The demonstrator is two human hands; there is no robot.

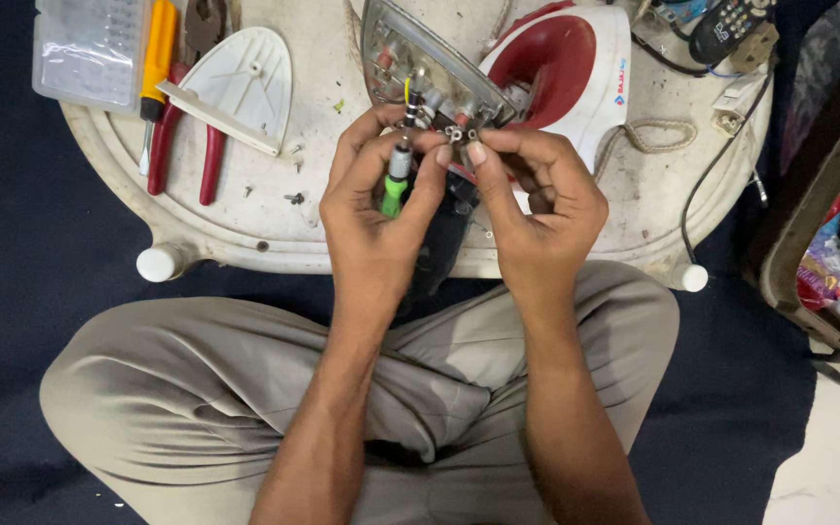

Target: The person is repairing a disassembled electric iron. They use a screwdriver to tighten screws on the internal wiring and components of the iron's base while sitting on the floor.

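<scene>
At frame centre, the left hand (381, 194) is gripping a green-handled screwdriver (397, 180); the right hand (537, 199) is pinching, seemingly, the red-and-white opened iron's (556, 68) terminals.

can't really see the screwdriver (398, 175) tip, it's lost in the iron's (498, 73) wiring. right hand (537, 199) covers whatever it's pinching. clear bit case (89, 49) and remote (726, 24) get cut off at the top edge, loose screws (294, 197) too tiny to tell
</scene>
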